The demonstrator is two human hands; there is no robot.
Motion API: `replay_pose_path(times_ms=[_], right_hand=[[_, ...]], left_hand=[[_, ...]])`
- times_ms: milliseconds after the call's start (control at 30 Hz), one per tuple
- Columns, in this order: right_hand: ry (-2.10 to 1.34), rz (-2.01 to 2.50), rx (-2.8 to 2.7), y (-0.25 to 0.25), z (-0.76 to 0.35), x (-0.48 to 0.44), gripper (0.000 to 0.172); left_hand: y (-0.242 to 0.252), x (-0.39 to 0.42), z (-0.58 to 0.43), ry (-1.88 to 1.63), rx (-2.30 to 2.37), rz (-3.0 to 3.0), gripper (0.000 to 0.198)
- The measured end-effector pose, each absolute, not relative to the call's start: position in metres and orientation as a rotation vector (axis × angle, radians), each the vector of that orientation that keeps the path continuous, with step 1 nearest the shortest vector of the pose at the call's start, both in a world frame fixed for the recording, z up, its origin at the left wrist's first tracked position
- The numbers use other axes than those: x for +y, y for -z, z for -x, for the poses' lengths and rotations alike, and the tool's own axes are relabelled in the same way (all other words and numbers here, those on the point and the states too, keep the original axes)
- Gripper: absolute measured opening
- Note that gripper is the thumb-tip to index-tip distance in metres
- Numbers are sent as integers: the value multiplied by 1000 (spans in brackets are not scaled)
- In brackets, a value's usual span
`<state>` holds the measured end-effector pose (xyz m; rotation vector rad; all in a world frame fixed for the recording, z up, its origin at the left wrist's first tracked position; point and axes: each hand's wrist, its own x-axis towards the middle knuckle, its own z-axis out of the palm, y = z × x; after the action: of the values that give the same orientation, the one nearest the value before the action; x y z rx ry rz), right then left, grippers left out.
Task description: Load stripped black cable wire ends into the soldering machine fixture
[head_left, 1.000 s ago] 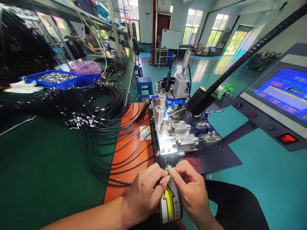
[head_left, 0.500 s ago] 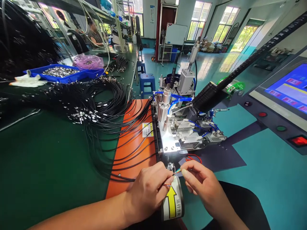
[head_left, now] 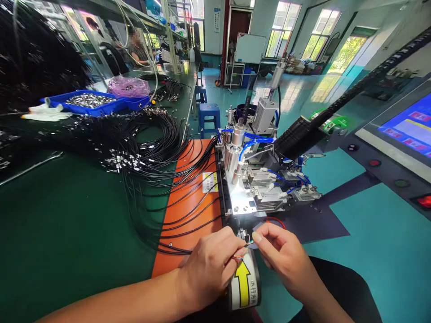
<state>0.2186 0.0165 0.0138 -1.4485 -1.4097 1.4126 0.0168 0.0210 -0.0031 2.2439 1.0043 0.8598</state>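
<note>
While the left hand and right hand pinch colored wires near the machine edge, floor stretches rightward.

Just ahead of the left hand and right hand, the metal machine blocks the way, a thick black hose slanting above it. Leftward, black cables loop across the orange plate, but the table's near stretch offers passage; rightward, air is open over the floor short of the control panel.
</note>
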Motion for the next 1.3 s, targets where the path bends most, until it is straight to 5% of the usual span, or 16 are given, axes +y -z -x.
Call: replay_pose_path(times_ms=[1300], right_hand=[[-1428,1460,-1174,18,-206,25,32]], left_hand=[[4,28,-6,-757,1138,-2309,32]])
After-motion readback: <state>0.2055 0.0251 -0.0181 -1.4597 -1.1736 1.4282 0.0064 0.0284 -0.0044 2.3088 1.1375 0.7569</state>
